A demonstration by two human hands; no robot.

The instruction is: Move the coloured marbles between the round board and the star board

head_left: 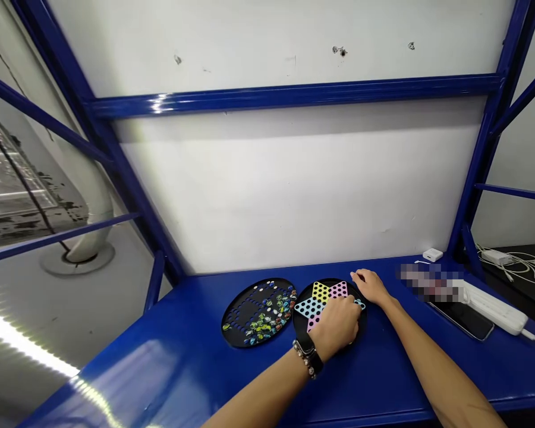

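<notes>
A round black board with a pastel star of holes, a Chinese checkers board (321, 292), lies on the blue table right of centre. My left hand (336, 326) sits curled over its lower part and hides much of the star. A black watch and a beaded bracelet circle that wrist. My right hand (369, 286) rests at the board's upper right edge, fingers loosely extended, with no held object visible. Left of the hands lies a second round black board (239, 310), holding many multicoloured glass marbles (265, 315) in its holes.
The blue metal table (405, 371) stands within a blue shelf frame (294, 95) against a white wall. To the right lie a phone (463, 319), a white power strip (494, 307), a blurred object (430, 282), a small white charger (432, 254) and white cables (512, 264).
</notes>
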